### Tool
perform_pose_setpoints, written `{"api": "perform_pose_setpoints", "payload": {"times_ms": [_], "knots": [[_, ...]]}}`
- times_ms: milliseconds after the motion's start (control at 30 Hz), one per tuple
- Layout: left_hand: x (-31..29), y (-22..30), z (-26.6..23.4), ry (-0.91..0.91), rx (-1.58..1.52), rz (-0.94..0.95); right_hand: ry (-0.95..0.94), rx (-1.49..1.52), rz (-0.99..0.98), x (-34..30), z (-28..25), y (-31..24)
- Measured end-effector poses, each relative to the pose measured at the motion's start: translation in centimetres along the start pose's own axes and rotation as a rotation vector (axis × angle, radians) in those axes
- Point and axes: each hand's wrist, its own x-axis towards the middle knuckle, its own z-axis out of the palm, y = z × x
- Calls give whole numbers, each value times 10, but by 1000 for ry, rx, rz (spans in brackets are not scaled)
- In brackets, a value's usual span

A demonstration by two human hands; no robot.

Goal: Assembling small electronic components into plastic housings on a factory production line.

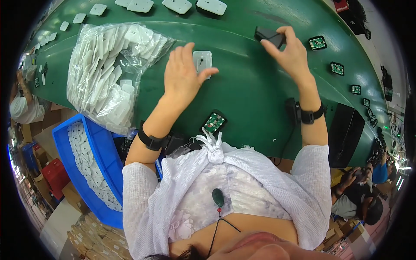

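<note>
My left hand (183, 71) is open beside a small white plastic cover (202, 58) with rounded corners. Its thumb reaches over the cover's lower edge. A small black part lies on the cover. Farther right, my right hand (292, 52) grips a black block-shaped object (268, 35) between thumb and fingers, and its exact kind does not show. Close to my body, a green circuit board in a black housing (214, 122) lies on the green table (242, 91).
A clear bag of white covers (104, 73) lies at left, above a blue bin (93, 147) of small white parts. White covers (177, 5) line the far edge. Circuit boards in black housings (317, 43) run down the right. A black panel (346, 134) lies right of my arm.
</note>
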Motion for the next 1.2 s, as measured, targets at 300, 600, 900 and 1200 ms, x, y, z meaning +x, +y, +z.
{"api": "perform_pose_setpoints", "payload": {"times_ms": [300, 600, 900, 1200], "knots": [[-10, 0, 0, -67, -174, 198, -44, 0, -173, -37, 3, -18], [-16, -7, -2, -37, -346, 156, -41, 38, -213, -48, 6, -28], [-22, -8, -13, -18, -594, 17, -175, 243, -461, -42, 37, -87], [-29, -15, -5, -81, -322, 165, -136, 101, -531, -43, 51, -87]]}}
